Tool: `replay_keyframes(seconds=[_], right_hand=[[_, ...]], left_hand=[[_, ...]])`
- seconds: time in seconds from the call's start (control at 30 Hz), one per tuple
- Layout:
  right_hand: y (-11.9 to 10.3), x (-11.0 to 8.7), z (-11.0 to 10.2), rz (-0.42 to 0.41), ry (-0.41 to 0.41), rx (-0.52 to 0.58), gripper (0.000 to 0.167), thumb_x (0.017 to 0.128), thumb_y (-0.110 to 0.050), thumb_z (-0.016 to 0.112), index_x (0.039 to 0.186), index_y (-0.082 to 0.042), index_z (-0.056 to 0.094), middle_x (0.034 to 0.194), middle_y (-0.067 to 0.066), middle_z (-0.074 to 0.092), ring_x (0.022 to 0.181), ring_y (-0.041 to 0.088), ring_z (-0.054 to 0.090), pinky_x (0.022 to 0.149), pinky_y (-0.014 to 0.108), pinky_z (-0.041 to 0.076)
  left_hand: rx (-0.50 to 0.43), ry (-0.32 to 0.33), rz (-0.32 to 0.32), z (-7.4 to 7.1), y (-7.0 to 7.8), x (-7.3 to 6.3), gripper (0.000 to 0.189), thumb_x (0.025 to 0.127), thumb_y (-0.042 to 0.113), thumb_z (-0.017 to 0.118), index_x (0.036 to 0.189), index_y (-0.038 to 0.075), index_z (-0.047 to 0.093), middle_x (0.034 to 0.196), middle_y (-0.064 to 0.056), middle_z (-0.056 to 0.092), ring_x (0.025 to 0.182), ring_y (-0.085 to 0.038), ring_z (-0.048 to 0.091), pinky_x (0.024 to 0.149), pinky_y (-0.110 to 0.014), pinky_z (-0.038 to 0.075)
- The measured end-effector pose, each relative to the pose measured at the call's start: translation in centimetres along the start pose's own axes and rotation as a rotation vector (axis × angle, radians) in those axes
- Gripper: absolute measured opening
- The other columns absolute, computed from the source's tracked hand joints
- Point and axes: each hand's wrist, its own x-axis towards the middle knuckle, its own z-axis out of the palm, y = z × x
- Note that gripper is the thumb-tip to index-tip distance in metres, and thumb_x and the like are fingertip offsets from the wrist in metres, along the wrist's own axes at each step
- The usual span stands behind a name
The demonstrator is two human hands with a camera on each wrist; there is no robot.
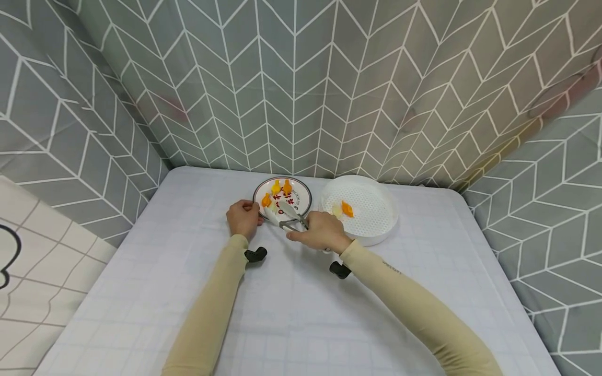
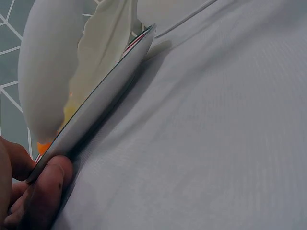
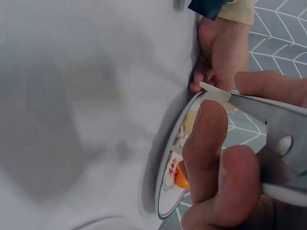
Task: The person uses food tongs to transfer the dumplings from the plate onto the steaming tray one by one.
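Observation:
At the table's far side stands a round white plate (image 1: 305, 198) with a dark rim and red print. My left hand (image 1: 243, 219) pinches its left rim between thumb and fingers, as the left wrist view shows. My right hand (image 1: 321, 231) grips metal tongs (image 3: 288, 132) with pale, broad tips (image 2: 50, 72), which reach over the plate. Two orange pieces (image 1: 287, 187) and a yellow piece (image 1: 276, 188), small and shaped like little figures, lie on the plate. A pale yellow piece (image 3: 190, 120) is near the tips; whether they hold it, I cannot tell.
Right of the plate stands a round white perforated basket (image 1: 388, 209), behind my right hand. Inside it lie an orange piece (image 1: 347, 209) and a pale yellow piece (image 1: 336, 210). A white cloth (image 1: 287, 313) covers the table; patterned grey curtains (image 1: 291, 94) hang behind and beside it.

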Motion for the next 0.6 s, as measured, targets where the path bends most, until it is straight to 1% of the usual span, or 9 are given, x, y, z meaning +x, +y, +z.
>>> replay_keyframes(seconds=[0.17,0.43,0.6], right_hand=[[-0.08,-0.02,0.38,0.0,0.012,-0.005,0.051,0.086,-0.06,0.079,0.083,-0.013,0.061,0.068,-0.002,0.053,0.064,0.018,0.058,0.053,0.03,0.039],[-0.03,0.29,0.79,-0.015,0.005,0.019,0.048,0.087,-0.058,0.08,0.079,-0.014,0.061,0.063,-0.004,0.051,0.057,0.016,0.057,0.048,0.028,0.039],[-0.05,0.31,0.85,-0.02,0.003,0.019,0.045,0.088,-0.055,0.08,0.084,-0.013,0.065,0.064,-0.003,0.056,0.057,0.016,0.059,0.048,0.029,0.041]], left_hand=[[0.007,0.007,-0.012,0.08,0.03,0.04,0.026,0.105,0.017,0.065,0.122,-0.003,0.069,0.1,-0.019,0.075,0.055,-0.011,0.067,0.053,-0.021,0.06],[0.018,0.014,-0.01,0.1,0.08,-0.11,0.026,0.105,0.017,0.064,0.122,-0.003,0.069,0.102,-0.019,0.075,0.056,-0.011,0.068,0.054,-0.021,0.06],[0.014,0.012,-0.01,0.2,0.05,-0.06,0.027,0.105,0.017,0.065,0.122,-0.003,0.069,0.101,-0.019,0.075,0.056,-0.011,0.068,0.054,-0.021,0.06]])
